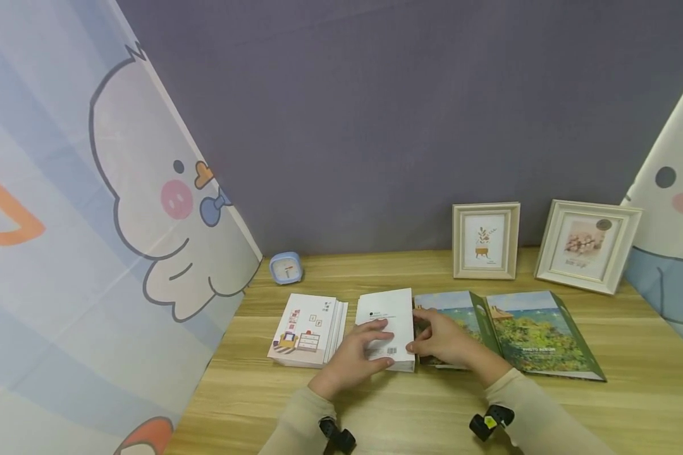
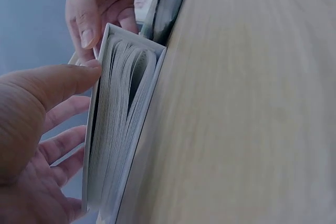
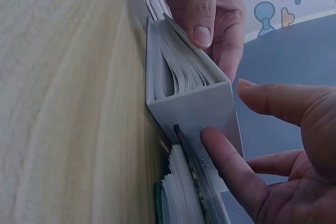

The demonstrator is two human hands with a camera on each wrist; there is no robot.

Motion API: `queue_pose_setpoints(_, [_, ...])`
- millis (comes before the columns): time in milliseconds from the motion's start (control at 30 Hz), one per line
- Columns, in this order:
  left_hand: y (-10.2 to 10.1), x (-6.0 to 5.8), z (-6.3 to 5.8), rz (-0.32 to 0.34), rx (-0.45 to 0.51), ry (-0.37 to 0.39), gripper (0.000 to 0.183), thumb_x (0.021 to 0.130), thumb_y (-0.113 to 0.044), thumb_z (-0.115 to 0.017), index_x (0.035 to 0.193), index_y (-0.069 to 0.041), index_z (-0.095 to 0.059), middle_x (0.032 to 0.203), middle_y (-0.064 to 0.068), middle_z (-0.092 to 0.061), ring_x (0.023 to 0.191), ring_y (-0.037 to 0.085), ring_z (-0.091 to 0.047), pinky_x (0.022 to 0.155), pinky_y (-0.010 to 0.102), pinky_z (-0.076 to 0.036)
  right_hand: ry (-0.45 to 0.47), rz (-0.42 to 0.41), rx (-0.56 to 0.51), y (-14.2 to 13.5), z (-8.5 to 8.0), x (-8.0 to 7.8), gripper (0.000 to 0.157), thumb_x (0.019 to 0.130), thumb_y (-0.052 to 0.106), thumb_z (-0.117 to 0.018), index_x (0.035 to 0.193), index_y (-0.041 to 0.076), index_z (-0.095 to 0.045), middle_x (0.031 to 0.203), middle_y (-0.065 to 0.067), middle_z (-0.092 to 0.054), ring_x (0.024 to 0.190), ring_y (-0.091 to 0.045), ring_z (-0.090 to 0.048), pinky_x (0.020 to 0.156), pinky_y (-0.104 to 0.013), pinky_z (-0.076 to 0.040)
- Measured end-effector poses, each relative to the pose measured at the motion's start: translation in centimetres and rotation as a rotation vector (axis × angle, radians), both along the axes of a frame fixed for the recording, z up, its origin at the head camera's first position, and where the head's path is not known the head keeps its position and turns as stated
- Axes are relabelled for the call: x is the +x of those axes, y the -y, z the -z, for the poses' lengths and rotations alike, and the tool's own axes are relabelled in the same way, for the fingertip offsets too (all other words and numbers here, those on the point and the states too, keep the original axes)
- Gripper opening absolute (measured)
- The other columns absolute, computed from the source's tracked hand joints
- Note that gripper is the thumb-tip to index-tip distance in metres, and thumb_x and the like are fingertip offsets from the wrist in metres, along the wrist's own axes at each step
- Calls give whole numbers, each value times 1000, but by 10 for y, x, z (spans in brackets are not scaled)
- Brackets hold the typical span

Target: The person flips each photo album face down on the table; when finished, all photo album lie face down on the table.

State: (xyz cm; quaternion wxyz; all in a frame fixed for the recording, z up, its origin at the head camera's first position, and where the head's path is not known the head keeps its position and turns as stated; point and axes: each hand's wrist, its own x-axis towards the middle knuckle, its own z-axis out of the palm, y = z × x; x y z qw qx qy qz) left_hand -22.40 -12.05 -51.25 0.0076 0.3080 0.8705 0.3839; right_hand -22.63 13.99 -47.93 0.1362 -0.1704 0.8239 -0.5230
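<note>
A thick white photo album (image 1: 397, 309), its back cover with a barcode facing up, lies on the table in front of me. My left hand (image 1: 355, 354) rests on that cover, fingers spread and thumb near the front edge. Beside the album's right edge is my right hand (image 1: 446, 338); in the right wrist view its index fingertip touches the white spine (image 3: 191, 111) and the thumb is close to the upper edge. The left wrist view shows the page block (image 2: 118, 124) between the covers. Part of a green landscape album (image 1: 452, 303) is hidden under my right hand.
More white albums with a furniture drawing (image 1: 304, 325) lie to the left. Another green landscape album (image 1: 541, 335) lies at the right. A blue clock (image 1: 286, 268), a beige picture frame (image 1: 458, 243) and a white picture frame (image 1: 546, 246) stand at the back of the wooden table (image 1: 410, 417).
</note>
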Motion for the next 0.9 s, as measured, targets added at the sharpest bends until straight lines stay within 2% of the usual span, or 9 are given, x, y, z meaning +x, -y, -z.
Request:
queue_pose_setpoints(100, [-4, 0, -1, -4, -19, -7, 47, 91, -30, -84, 135, -18, -71, 158, -1, -49, 148, 26, -41, 121, 49, -35, -1, 15, -28, 0, 0, -1, 88, 88, 12, -85, 156, -12, -34, 126, -27, -57, 78, -24, -72, 63, -42, -62])
queue_pose_setpoints(200, [-6, 0, -1, -10, -27, -10, 47, 91, -29, -84, 135, -19, -71, 158, -1, -50, 148, 26, -41, 120, 48, -35, 6, 22, -45, -1, -1, 0, 86, 88, 9, -85, 156, -10, -37, 135, -32, -46, 78, -24, -72, 63, -43, -62])
queue_pose_setpoints(533, [-6, 1, -3, -20, -21, 5, 45, 91, -28, -84, 134, -20, -71, 158, -3, -50, 148, 24, -41, 121, 49, -35, -12, 53, 8, -2, -2, 0, 87, 86, 11, -87, 156, -8, -39, 136, -25, -53, 81, -21, -70, 61, -41, -60])
queue_pose_setpoints(700, [-1, 0, -3, -9, 70, 38, 40, 94, -25, -81, 132, -17, -72, 154, 1, -54, 146, 24, -44, 122, 50, -33, -79, 106, 87, -1, -3, -1, 85, 86, 16, -89, 155, -5, -43, 133, -21, -56, 97, -24, -67, 74, -40, -60])
queue_pose_setpoints(800, [7, -2, -4, -16, 145, 84, 39, 96, -22, -79, 133, -15, -71, 154, 3, -55, 147, 24, -44, 122, 50, -32, -131, 121, 110, 0, -5, -1, 83, 88, 17, -87, 154, -5, -43, 132, -20, -56, 108, -30, -64, 84, -44, -59])
queue_pose_setpoints(900, [18, -6, -6, -27, 187, 81, 40, 97, -22, -78, 135, -12, -70, 154, 7, -54, 147, 25, -43, 122, 52, -32, -181, 134, 128, 3, -8, -1, 80, 90, 19, -85, 155, -3, -43, 131, -18, -54, 115, -34, -61, 90, -47, -57])
